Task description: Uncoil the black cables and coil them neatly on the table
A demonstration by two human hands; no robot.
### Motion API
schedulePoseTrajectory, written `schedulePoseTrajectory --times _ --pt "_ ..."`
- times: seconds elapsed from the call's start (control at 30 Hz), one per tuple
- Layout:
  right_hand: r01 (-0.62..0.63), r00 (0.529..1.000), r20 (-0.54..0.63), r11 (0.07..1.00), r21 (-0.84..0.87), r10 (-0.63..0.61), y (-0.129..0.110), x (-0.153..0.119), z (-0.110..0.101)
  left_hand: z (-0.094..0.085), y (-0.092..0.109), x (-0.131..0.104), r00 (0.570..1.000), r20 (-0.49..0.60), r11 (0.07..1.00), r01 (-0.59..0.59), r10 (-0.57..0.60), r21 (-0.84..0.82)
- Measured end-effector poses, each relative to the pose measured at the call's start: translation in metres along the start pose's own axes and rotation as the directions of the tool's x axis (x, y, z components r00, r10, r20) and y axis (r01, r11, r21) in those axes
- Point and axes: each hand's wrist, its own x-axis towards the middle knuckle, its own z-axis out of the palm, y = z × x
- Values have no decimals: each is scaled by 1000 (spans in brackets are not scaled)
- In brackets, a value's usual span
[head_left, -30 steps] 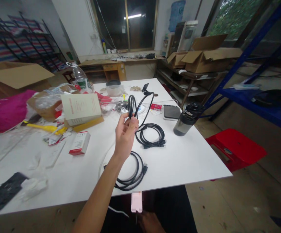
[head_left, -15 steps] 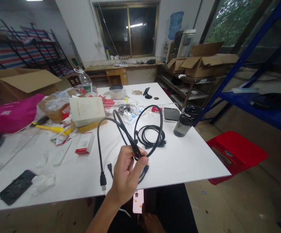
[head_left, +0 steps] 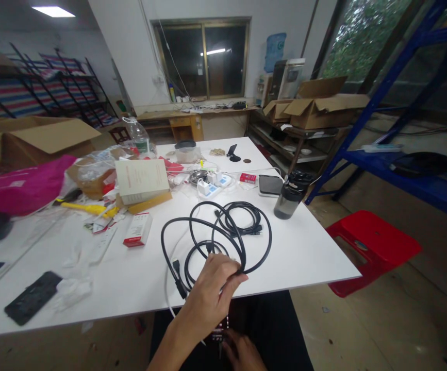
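My left hand [head_left: 217, 283] is closed around a looped black cable [head_left: 264, 216], pinching it near the table's front edge. A flat, wide plug [head_left: 180, 289], HDMI-like, is on one end, left of the hand. Another looped black cable [head_left: 187, 257] lies just behind and beneath that hand. Farther back is a coiled black cable [head_left: 256, 212] with its plugs at the coil's edge. Low in front of my lap, my right hand [head_left: 244, 353] has its fingers curled at a phone [head_left: 218, 330], whose dark, lit face shows partly; my left wrist hides some of it.
On the white table [head_left: 304, 257] are a dark tumbler [head_left: 288, 196], a black tablet-like device [head_left: 271, 185], a power strip [head_left: 210, 188], a red-white box [head_left: 137, 230], a cream box [head_left: 142, 180] and a black phone-sized slab [head_left: 33, 298]. A red stool [head_left: 374, 239] stands right.
My left hand has lowered and turned over, bringing the cable loops down toward the table. The phone at my right hand showed its pink back earlier; now a dark face shows.
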Motion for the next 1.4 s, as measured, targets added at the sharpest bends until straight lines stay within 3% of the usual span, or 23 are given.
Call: schedulePoseTrajectory --times 0.1,0.23,0.33,0.43,0.57,0.67,0.8,0.9,1.1,1.27,1.33,1.4 --pt "108 993 -68 959 263 -93 -23 -8 -43 2 4 -5 980 57 976 196 -191 -93" --pt "193 975 -192 856 480 -113 -66 -18 -116 10 4 -4 845 324 877 473 -425 -81" --pt "237 949 -307 797 555 -69 -92 -20 -157 20 -2 -2 765 464 854 520 -447 -35" --pt "255 943 -329 740 622 -48 -106 -15 -180 27 -8 -2 753 542 885 465 -374 -36" --pt "261 942 -330 744 615 -58 -115 -9 -196 16 -17 -6 798 550 941 332 -244 -64" --pt "225 945 -328 750 622 -12 -114 -11 -202 -3 -38 -14 823 508 959 283 -253 18" --pt "192 940 -339 765 614 35 -104 -18 -208 -22 -77 -30 783 560 956 150 -271 252" --pt "168 939 -337 752 637 75 -98 -21 -211 -25 -92 -36 753 603 944 72 -264 323" --pt "132 938 -322 730 670 126 -105 -21 -220 -19 -82 -25 712 647 938 47 -272 343" --pt "162 929 -362 792 589 79 -111 -21 -227 -15 -80 -17 689 681 956 55 -246 290" --pt "145 918 -383 810 568 104 -110 -21 -228 -15 -82 -14 700 677 964 57 -225 261" --pt "140 910 -394 802 581 126 -109 -21 -229 -15 -82 -11 742 641 975 70 -193 212"
